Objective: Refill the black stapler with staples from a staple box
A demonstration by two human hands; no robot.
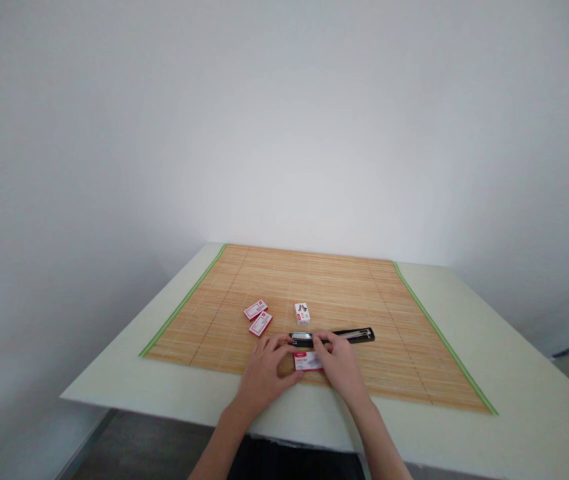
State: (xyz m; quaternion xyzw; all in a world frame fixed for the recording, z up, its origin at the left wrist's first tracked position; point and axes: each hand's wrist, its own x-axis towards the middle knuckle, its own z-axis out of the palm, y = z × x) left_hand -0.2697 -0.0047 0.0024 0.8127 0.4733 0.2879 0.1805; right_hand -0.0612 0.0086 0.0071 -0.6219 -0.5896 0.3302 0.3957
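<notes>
A black stapler (354, 335) lies opened out flat on the bamboo mat, its silver metal part showing at the left. My right hand (341, 367) pinches the stapler near its middle, with thumb and fingers close together. At the stapler's left end rest the fingertips of my left hand (263, 373), with the thumb spread apart from them. Between my hands, just in front of the stapler, lies a red-and-white staple box (307, 361), partly covered by my right hand. Whether a small staple strip is under my fingers cannot be made out.
Two flat red-and-white boxes (255, 309) (261, 324) lie touching at the left, beyond my left hand. Behind the stapler stands a small white box (302, 313) with a stapler picture. The green-edged bamboo mat (324, 277) covers part of a white table (474, 313) against a wall.
</notes>
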